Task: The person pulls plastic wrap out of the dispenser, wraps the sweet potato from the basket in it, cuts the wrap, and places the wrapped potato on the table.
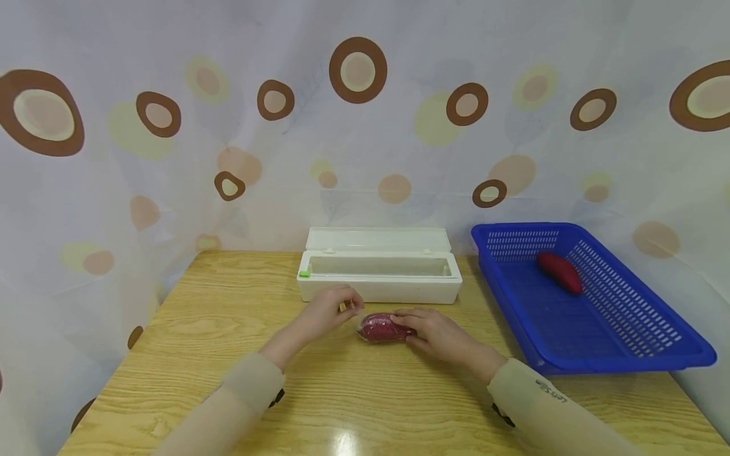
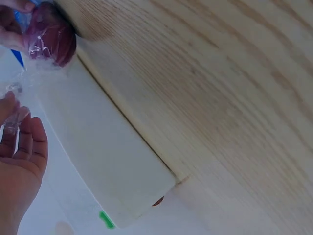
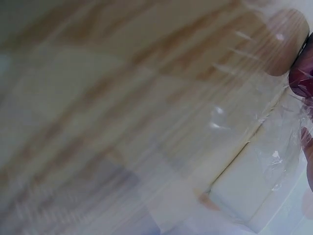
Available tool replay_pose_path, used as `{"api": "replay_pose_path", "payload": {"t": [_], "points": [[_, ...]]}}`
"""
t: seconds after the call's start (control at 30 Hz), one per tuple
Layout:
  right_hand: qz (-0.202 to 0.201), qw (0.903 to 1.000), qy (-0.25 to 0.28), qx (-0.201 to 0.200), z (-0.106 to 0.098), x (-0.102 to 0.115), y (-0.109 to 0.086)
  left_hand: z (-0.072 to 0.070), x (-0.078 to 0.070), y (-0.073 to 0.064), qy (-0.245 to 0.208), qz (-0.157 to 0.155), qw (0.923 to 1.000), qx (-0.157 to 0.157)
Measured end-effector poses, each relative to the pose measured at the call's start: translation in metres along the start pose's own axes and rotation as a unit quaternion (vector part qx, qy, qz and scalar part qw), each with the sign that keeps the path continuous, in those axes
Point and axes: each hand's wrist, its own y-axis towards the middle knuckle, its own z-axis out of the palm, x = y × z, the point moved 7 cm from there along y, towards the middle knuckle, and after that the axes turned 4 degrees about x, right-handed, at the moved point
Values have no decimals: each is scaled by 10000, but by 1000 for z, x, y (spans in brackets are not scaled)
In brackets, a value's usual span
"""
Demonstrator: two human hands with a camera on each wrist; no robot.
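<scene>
One sweet potato (image 1: 376,328), right hand (image 1: 438,332) gripping it, likely for steadiness. Left hand (image 1: 332,306) pinches loose plastic wrap (image 2: 18,87), probably to gather it.

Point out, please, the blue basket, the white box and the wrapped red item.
Blue basket (image 1: 553,324), head view: bare part of its floor.
White box (image 1: 407,292), head view: middle of its front wall.
Wrapped red item (image 1: 379,328), head view: its visible middle.

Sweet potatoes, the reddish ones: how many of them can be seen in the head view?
2. The wrapped sweet potato is held by the right hand; the other sweet potato lies in the blue basket. The white box shows its inside only partly.
</scene>
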Motion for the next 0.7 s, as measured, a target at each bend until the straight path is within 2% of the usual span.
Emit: {"api": "replay_pose_path", "payload": {"t": [0.2, 0.37, 0.7], "points": [[1, 9999, 20, -146, -2, -1, 1, 15, -5, 13, -175, -129, 9997, 145], [58, 9997, 146, -190, -2, 0, 4, 23, -6, 17, -471, -238, 9985, 169], [814, 9953, 530, 43, 5, -1, 10, 29, -3, 19, -929, -586, 9938, 182]]}}
